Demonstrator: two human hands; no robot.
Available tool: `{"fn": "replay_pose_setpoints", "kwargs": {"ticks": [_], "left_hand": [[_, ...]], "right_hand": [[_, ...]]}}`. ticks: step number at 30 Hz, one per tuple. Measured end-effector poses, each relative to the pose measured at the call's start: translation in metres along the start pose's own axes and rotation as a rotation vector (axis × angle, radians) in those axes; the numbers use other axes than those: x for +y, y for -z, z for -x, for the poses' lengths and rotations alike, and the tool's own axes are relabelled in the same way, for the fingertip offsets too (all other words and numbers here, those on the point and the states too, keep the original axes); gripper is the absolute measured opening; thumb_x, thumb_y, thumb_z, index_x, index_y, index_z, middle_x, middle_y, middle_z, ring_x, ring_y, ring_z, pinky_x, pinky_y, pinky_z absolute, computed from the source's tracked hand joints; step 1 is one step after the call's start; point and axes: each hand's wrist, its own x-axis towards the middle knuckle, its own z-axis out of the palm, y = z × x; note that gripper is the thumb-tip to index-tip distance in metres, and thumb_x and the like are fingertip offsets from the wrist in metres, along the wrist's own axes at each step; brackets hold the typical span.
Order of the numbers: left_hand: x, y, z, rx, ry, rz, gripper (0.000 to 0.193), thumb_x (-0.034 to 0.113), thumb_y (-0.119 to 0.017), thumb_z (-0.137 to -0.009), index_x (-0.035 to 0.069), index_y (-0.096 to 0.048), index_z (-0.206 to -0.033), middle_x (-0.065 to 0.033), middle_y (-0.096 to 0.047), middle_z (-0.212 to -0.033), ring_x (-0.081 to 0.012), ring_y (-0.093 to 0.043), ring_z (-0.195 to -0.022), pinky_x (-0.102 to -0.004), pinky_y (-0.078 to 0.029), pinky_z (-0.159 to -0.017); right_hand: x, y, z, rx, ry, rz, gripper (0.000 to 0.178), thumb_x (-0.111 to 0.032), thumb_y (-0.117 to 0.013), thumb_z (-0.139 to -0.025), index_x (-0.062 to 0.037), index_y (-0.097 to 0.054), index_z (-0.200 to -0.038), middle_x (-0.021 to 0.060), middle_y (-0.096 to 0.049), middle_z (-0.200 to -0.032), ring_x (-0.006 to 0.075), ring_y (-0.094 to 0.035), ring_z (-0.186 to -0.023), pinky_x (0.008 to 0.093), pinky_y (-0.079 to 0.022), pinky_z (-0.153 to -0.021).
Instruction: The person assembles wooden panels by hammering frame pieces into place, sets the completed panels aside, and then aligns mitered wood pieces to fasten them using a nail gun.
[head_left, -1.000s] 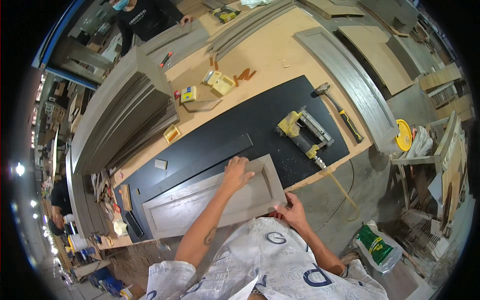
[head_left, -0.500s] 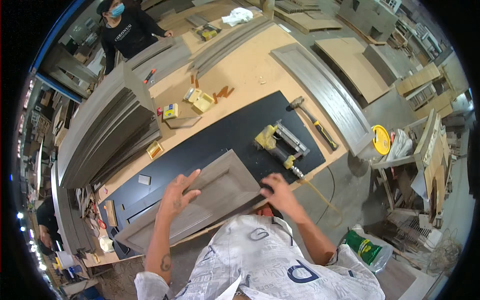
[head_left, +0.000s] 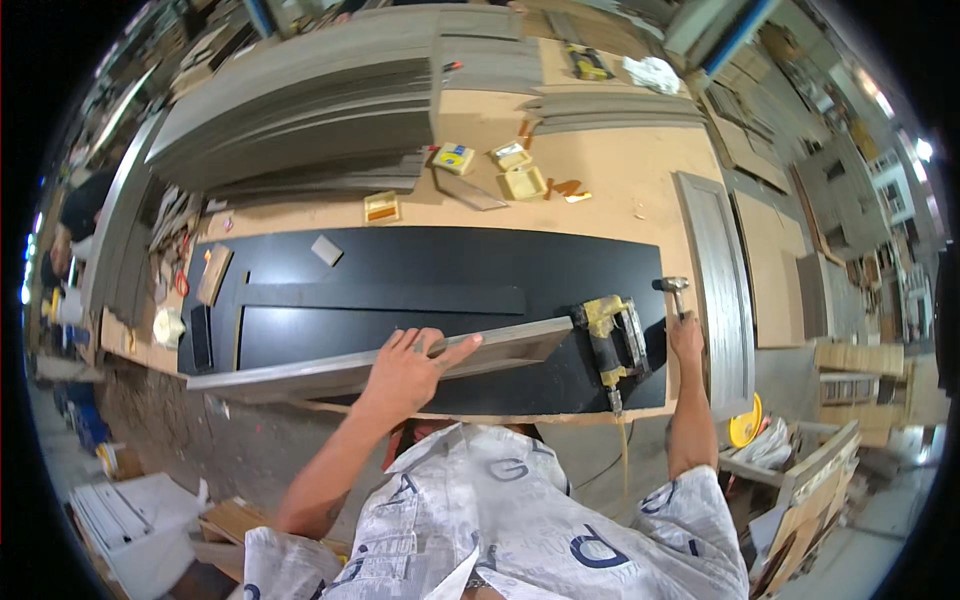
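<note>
A: How many hands are shown, and how are they placed?
B: Two. The left hand (head_left: pixel 405 378) is clamped on the upper long edge of one grey panel (head_left: pixel 300 379). The right hand (head_left: pixel 686 340) is closed around one hammer (head_left: pixel 677 286), gripped below its head, by the right edge of the surface (head_left: pixel 620 185).

A: Where is the panel?
B: It is held tilted along the near edge of the surface, over one black sheet (head_left: pixel 590 255). Its left end is set by the sheet's near left corner, its right end just beside one nail gun (head_left: pixel 605 340). Whether its lower edge is supported cannot be told.

A: What else is carried there?
B: On the sheet, one dark strip (head_left: pixel 390 298) and one small tile (head_left: pixel 326 250) are laid. Along the right edge of the surface, one door (head_left: pixel 720 290) is laid flat. Toward the far left corner, one stack (head_left: pixel 300 110) of boards is piled, too tight to be counted. By the far edge, one white cloth (head_left: pixel 652 74) is seen.
</note>
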Motion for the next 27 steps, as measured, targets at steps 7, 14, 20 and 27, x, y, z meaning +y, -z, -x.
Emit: {"fn": "replay_pose_setpoints", "kwargs": {"ticks": [7,14,20,27], "left_hand": [[-0.057,0.026,0.060,-0.150,-0.018,0.031,0.079,0.000,-0.061,-0.077,0.036,-0.046,-0.145,-0.0081,-0.058,-0.102,-0.0260,-0.057,-0.094,-0.0375,-0.045,-0.088],[-0.067,0.020,0.026,-0.135,-0.231,0.048,0.078,0.002,-0.058,-0.078,0.034,-0.043,-0.148,-0.0094,-0.057,-0.101,-0.0250,-0.055,-0.095,-0.0368,-0.043,-0.089],[-0.065,0.036,0.007,-0.332,-0.245,-0.003,0.085,-0.002,-0.061,-0.080,0.039,-0.036,-0.151,-0.0145,-0.058,-0.112,-0.0284,-0.055,-0.105,-0.0383,-0.042,-0.094],[-0.037,0.001,-0.017,-0.149,-0.362,0.056,0.087,-0.002,-0.057,-0.082,0.043,-0.031,-0.151,-0.0130,-0.057,-0.110,-0.0277,-0.056,-0.103,-0.0381,-0.045,-0.088]], "right_hand": [[-0.070,0.087,0.042,-0.221,-0.244,-0.835,0.026,-0.023,-0.054,-0.100,-0.0019,-0.057,-0.086,-0.0004,-0.043,-0.062,0.0078,-0.045,-0.047,0.0252,-0.035,-0.041],[-0.146,0.185,0.140,-0.041,-0.105,-0.946,0.033,-0.029,-0.053,-0.103,-0.0031,-0.055,-0.083,0.0001,-0.049,-0.058,0.0088,-0.049,-0.047,0.0247,-0.037,-0.042],[-0.225,0.225,0.204,-0.232,-0.089,-0.760,0.030,-0.027,-0.054,-0.102,0.0002,-0.063,-0.093,0.0005,-0.052,-0.061,0.0096,-0.051,-0.056,0.0274,-0.041,-0.051],[-0.293,0.229,0.241,-0.051,0.147,-0.534,0.027,-0.021,-0.061,-0.098,0.0007,-0.053,-0.084,0.0168,-0.050,-0.058,0.0339,-0.046,-0.051,0.0395,-0.037,-0.051]]}}
